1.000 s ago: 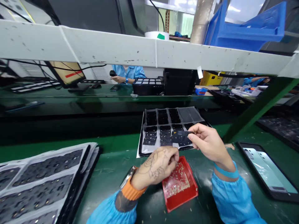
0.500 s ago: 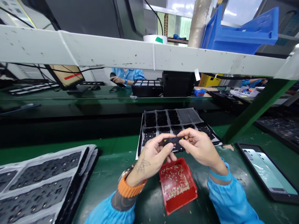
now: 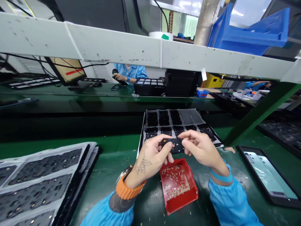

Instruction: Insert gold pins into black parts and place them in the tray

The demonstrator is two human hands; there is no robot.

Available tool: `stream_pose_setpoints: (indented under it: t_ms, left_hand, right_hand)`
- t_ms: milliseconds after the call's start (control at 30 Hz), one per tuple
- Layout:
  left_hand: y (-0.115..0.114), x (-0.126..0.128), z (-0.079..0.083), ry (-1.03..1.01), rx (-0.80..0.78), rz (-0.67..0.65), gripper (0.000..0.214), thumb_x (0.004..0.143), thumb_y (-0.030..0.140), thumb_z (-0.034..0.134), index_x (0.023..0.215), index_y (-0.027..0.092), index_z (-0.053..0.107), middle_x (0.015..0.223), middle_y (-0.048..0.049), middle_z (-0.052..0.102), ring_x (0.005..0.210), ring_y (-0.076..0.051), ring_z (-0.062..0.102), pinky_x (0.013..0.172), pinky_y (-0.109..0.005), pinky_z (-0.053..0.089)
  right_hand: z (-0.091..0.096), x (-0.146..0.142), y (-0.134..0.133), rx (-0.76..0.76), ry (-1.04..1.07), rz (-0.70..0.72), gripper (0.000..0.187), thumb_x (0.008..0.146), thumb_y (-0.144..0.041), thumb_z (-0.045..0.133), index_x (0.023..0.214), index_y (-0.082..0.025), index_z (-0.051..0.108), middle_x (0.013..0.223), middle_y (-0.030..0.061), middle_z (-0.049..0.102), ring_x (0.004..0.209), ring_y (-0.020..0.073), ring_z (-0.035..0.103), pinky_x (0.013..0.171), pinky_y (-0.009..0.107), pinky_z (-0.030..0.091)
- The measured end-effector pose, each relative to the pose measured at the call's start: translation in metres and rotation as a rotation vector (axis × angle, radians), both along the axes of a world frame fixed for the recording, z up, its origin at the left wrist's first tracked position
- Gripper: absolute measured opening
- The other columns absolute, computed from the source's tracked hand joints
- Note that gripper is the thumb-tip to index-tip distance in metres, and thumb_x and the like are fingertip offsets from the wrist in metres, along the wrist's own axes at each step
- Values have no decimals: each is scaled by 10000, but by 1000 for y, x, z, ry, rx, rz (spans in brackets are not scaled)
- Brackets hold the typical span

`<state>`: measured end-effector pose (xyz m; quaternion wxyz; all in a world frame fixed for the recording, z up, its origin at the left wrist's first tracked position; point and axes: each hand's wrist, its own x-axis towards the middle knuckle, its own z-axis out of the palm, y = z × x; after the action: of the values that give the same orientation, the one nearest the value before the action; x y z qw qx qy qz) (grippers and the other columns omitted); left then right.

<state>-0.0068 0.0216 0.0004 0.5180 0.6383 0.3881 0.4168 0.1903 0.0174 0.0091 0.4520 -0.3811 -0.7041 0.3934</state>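
Observation:
Both hands meet above the near edge of a black compartment tray point(image 3: 188, 116) on the green bench. My left hand point(image 3: 150, 157), with an orange watch strap at the wrist, pinches the left end of a small black part point(image 3: 172, 142) that has a yellow spot. My right hand point(image 3: 199, 147) grips the same part from the right with thumb and fingers closed. Just below the hands sits a red tray point(image 3: 188, 196) holding several tiny pale pieces.
A stack of black component sheets in clear film point(image 3: 44, 179) lies at the left. A black frame with a glossy panel point(image 3: 268, 169) lies at the right. A white shelf beam point(image 3: 150, 50) crosses overhead, blue bins point(image 3: 249, 31) on it. A person in blue point(image 3: 131, 72) works across the bench.
My left hand rose from the red tray and joined my right hand on the small black part. Both hands now hold it a little lower, over the tray's near edge.

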Motion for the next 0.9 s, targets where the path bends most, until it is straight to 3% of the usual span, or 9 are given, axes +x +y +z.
stream_pose_setpoints:
  t_ms: [167,433,633,700,800,900]
  left_hand:
    - [1,0,2,-52,-25,-13,354,882,342,585,1112,78,637,550,-46,668,454,-125,598,430,-175,445]
    - [3,3,2,-161,-122,25,393,858,393,579,1080,71,622,523,-48,657,419,-132,592,404,-175,412]
    - [3,4,-2,-165,-79,56,502,884,601,553,864,104,623,553,-68,666,413,-135,602,381,-182,423]
    - [3,4,-1,-207,-78,58,549,870,641,553,898,99,634,575,-76,679,435,-141,618,396,-191,449]
    - [2,3,4,-283,-141,37,504,809,543,678,1024,89,633,620,-69,696,492,-166,660,427,-207,490]
    - [1,3,9,-282,-173,46,412,782,408,705,1023,80,638,633,-69,703,474,-155,650,431,-206,491]
  right_hand:
    - [1,-3,3,-120,56,30,201,869,-346,632,876,-145,616,645,0,565,511,153,549,465,208,423]
    - [-3,-7,3,-58,36,-40,191,888,-329,580,798,-161,574,574,-20,526,477,145,495,460,214,366]
    - [-2,-9,3,-70,29,-48,192,882,-333,571,804,-158,579,559,-22,529,451,143,489,437,211,358]
    - [-3,-9,3,-78,32,-55,199,881,-341,573,812,-155,583,555,-21,531,440,143,490,424,209,358]
    - [-4,-9,4,-63,44,-77,201,886,-344,580,822,-153,587,568,-22,534,449,143,500,429,208,368]
    - [-5,-9,3,-43,50,-85,193,895,-334,581,823,-155,588,586,-20,536,469,144,508,445,209,376]
